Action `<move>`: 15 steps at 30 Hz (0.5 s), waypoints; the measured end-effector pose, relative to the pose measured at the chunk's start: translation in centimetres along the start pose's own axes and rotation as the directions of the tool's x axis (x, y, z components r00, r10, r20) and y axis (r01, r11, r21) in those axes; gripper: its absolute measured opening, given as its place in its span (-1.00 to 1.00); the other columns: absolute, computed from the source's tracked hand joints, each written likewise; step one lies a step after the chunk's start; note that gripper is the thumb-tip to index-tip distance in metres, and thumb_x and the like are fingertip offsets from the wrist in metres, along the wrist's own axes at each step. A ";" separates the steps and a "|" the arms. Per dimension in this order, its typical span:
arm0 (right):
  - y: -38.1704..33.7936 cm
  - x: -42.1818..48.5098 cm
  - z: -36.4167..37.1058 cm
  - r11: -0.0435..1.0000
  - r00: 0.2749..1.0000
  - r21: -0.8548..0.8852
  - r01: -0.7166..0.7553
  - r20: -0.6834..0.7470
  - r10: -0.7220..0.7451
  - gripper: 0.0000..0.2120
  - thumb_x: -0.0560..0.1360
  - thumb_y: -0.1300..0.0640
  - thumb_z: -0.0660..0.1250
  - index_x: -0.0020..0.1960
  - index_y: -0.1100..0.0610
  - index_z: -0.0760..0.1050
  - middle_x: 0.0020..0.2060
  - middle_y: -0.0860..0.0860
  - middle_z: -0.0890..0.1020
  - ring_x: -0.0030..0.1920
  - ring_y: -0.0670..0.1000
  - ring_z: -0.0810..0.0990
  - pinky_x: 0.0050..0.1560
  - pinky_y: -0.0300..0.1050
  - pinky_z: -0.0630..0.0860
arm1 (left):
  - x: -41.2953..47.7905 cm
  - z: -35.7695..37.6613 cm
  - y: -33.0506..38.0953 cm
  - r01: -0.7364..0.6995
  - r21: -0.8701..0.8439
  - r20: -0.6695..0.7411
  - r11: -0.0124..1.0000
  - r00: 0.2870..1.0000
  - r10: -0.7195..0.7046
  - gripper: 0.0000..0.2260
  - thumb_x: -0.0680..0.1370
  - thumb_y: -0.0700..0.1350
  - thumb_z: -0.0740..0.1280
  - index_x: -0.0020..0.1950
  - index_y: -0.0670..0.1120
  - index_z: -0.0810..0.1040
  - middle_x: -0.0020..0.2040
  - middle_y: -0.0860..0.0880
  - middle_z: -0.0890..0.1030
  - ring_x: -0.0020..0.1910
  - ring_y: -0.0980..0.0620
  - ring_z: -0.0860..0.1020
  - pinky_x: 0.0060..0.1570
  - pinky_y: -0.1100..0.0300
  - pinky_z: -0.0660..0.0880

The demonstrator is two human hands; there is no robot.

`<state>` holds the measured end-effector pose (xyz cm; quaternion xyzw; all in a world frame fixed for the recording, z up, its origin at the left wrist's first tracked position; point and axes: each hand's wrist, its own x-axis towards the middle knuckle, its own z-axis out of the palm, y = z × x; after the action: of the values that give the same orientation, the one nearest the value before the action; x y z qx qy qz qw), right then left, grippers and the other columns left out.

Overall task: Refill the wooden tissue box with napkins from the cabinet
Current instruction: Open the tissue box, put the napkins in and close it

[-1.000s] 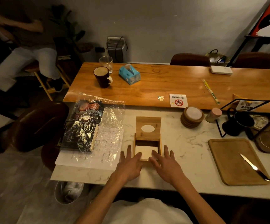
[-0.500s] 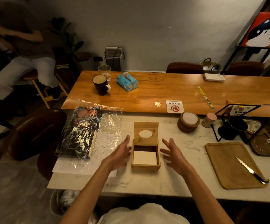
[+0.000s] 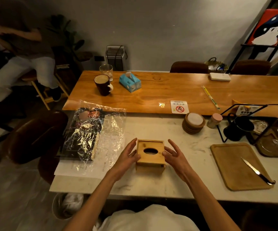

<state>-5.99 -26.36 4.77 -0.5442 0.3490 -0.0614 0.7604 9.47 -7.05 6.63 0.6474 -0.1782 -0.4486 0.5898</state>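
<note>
The wooden tissue box [image 3: 149,158] stands on the white marble counter [image 3: 181,182] in front of me, its lid down with the oval slot on top. The napkins inside are hidden; the slot looks dark. My left hand [image 3: 127,156] is at the box's left side, thumb touching the lid's edge, fingers spread. My right hand [image 3: 174,155] is at the right side, fingertips against the lid's right edge, fingers apart. Neither hand wraps around the box.
Crinkled clear plastic wrap over a dark pack [image 3: 86,135] lies left of the box. A wooden tray [image 3: 234,165] with a knife [image 3: 256,170] sits at the right. Stacked coasters [image 3: 193,122], a black pitcher [image 3: 238,128] and a wire rack stand behind. A person sits far left.
The lid, which lay open behind the box with white napkins showing, is now down over the box. Both hands moved from beside the box to its lid's sides.
</note>
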 end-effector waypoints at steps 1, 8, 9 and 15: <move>0.6 -0.3 0.4 1.000 0.999 -0.012 0.021 -0.047 -0.021 -0.32 0.48 0.15 0.44 0.50 -0.15 0.24 0.39 0.09 0.42 0.26 0.01 0.53 0.12 -0.09 0.55 | -0.3 0.3 -0.8 -0.015 0.016 -0.028 1.000 0.999 0.016 -0.38 0.58 -0.23 0.34 0.55 0.10 0.17 0.51 0.10 0.23 0.46 0.06 0.27 0.31 0.18 0.38; 1.1 -1.3 2.0 0.974 0.964 -0.207 0.086 -0.228 -0.134 -0.28 0.53 0.07 0.38 0.55 -0.16 0.08 0.54 0.06 0.22 0.52 0.08 0.22 0.45 0.14 0.28 | -0.7 1.6 -2.0 0.002 0.045 -0.168 0.999 0.986 0.006 -0.41 0.62 -0.13 0.26 0.59 0.05 0.05 0.58 0.04 0.14 0.54 0.03 0.14 0.49 0.03 0.18; 0.9 -1.4 2.0 0.968 0.964 -0.238 0.085 -0.224 -0.140 -0.27 0.54 0.03 0.36 0.56 -0.17 0.03 0.56 0.03 0.18 0.53 0.06 0.18 0.47 0.13 0.23 | -0.7 1.6 -1.9 0.006 0.023 -0.195 1.000 0.981 -0.002 -0.41 0.63 -0.10 0.25 0.59 0.06 0.05 0.58 0.06 0.14 0.54 0.05 0.14 0.49 0.03 0.16; 1.1 -2.7 2.8 0.907 0.990 -0.417 0.056 -0.094 -0.105 -0.09 0.49 -0.05 0.40 0.57 -0.14 -0.18 0.57 -0.05 0.06 0.55 0.04 0.08 0.47 0.00 0.14 | -0.6 1.6 -3.2 0.033 0.178 -0.101 0.983 0.995 -0.015 -0.36 0.61 -0.07 0.28 0.59 0.07 0.00 0.59 0.09 0.06 0.56 0.07 0.05 0.53 0.00 0.10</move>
<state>-6.67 -22.47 5.51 -0.7022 0.3743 -0.0486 0.6037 6.88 -6.79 4.07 0.7216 -0.1806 -0.4048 0.5318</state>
